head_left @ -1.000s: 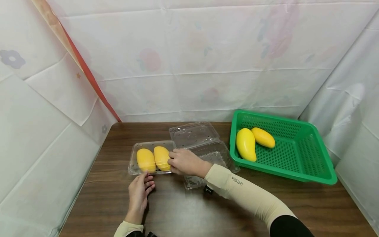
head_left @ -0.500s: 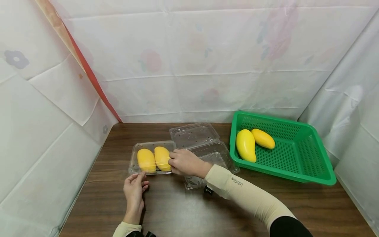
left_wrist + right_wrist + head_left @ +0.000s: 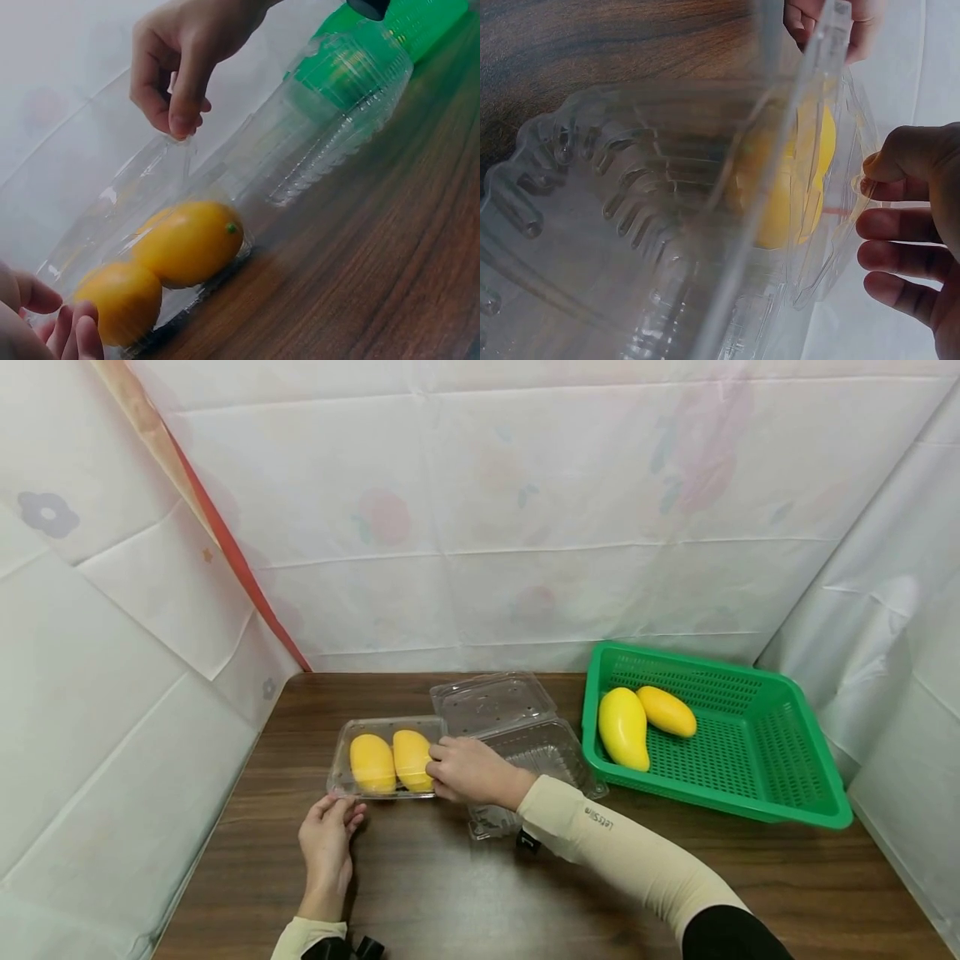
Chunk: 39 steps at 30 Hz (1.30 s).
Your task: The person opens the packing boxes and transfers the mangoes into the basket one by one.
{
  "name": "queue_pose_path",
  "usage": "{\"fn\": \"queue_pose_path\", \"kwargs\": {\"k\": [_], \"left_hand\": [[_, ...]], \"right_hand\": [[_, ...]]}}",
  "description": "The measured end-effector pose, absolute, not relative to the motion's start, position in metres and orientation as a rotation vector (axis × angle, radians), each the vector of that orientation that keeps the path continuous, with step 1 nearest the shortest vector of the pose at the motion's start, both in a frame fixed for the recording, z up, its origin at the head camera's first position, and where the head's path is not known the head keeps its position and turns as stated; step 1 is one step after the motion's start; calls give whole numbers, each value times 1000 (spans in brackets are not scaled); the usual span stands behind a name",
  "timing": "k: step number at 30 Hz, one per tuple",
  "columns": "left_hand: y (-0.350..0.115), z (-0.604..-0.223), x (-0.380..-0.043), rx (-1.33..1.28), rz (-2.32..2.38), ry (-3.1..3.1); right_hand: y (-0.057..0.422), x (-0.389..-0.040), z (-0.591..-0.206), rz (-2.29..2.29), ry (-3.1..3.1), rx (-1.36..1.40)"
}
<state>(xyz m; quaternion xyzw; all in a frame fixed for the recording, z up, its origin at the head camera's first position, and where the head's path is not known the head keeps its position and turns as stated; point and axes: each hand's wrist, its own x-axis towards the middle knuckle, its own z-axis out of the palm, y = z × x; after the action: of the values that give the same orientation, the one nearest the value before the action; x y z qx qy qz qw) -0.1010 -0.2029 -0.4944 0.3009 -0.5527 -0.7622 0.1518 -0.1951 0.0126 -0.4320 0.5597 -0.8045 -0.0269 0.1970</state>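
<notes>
Two yellow mangoes (image 3: 372,763) lie side by side under the clear lid (image 3: 352,735) of a plastic clamshell box at the table's left. My right hand (image 3: 472,770) pinches the lid's right end between thumb and index finger, as the right wrist view also shows. At the front left corner, my left hand (image 3: 327,843) has thumb and index fingertips on the lid's edge, seemingly pinching it. In the left wrist view the lid stands slightly raised over the mangoes. Whether any part of its rim is pressed down cannot be made out.
Another clear clamshell (image 3: 491,702) lies unfolded to the right, partly behind my right forearm. A green basket (image 3: 750,806) at the right holds a large mango (image 3: 622,728) and a smaller one (image 3: 666,711). White cloth walls (image 3: 525,510) border the wooden table (image 3: 450,885).
My left hand has slid leftward along the front edge to the lid's corner. The right hand keeps its grip in place. The basket and its mangoes stay as they were.
</notes>
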Motion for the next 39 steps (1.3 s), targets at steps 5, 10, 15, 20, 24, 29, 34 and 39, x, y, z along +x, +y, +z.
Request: {"fn": "queue_pose_path", "kwargs": {"k": [5,10,15,20,24,29,34,39], "left_hand": [[-205,-494,-102,829,-2290,-1511],[-206,-493,-99,867,-2374,-1496],[-206,-492,-96,866,-2422,-1485],[-205,-492,-93,877,-2451,-1460],[-203,-493,-90,880,-2466,-1458],[-200,-495,-89,868,-2480,-1443],[-199,-497,-87,861,-2479,-1416],[-196,-499,-86,867,-2471,-1397]], "right_hand": [[13,-194,-431,-107,-2197,1548],[12,-194,-432,-226,-2105,1516],[7,-195,-431,-285,-2132,1517],[1,-195,-430,-298,-2142,1513],[-4,-193,-430,-316,-2153,1504],[-12,-185,-422,-344,-2200,1508],[-23,-179,-414,-374,-2247,1530],[-37,-172,-413,-380,-2244,1577]]}}
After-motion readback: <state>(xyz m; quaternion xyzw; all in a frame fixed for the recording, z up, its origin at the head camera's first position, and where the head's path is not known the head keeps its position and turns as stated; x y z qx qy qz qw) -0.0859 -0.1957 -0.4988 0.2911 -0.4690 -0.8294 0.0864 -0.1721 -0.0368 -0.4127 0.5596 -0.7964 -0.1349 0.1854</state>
